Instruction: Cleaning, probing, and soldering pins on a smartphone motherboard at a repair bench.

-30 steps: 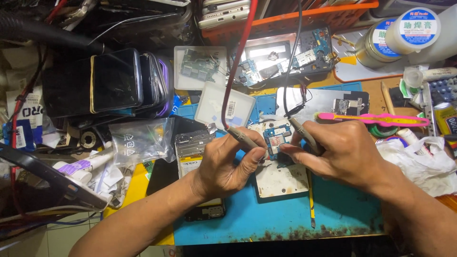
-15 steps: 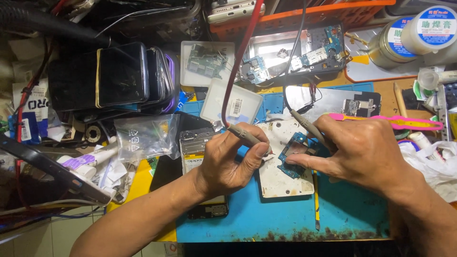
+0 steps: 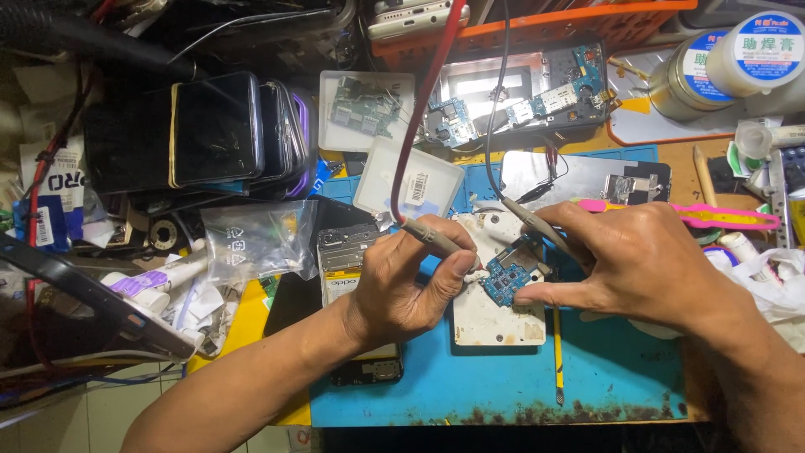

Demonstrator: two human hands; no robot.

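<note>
A small blue circuit board [image 3: 506, 283] lies on a white plate [image 3: 495, 315], which rests on the blue mat [image 3: 503, 386] covering the tabletop. The left hand [image 3: 411, 285], just left of the board, has its fingers pinched on a red-wired probe [image 3: 432, 236]. The right hand [image 3: 646, 264], just right of it, pinches a black-wired probe [image 3: 541, 225] while its thumb steadies the board's edge.

A cluttered workbench [image 3: 251, 319] carries a blue silicone repair mat [image 3: 604, 377] at its front edge, black phones [image 3: 210, 126] stacked toward the back-left corner.
</note>
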